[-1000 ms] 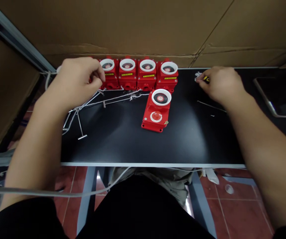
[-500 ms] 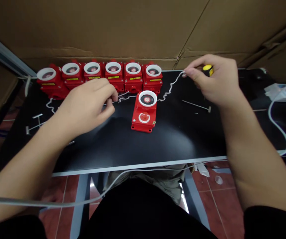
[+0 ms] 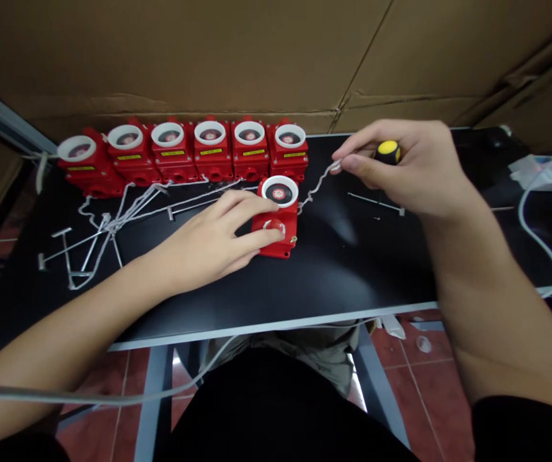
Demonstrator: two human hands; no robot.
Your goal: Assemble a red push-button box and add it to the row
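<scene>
My left hand reaches over a red alarm unit. Its fingers are spread, one at the white-rimmed round top and the thumb by the small red lens; whether they press on it is hard to tell. Between thumb and forefinger, my right hand pinches the end of a white cord that runs down to the unit's right side. A screwdriver with a yellow-and-black handle is tucked in that same hand, its shaft hidden.
Several similar red alarm units stand in a row along the cardboard at the back. White cords with thin T-ended metal rods lie tangled at left. Another rod lies at right, near a white cable.
My left hand has moved right, from the cord behind onto the front alarm unit. My right hand has come slightly left and down with the cord end, the cord now slacker.
</scene>
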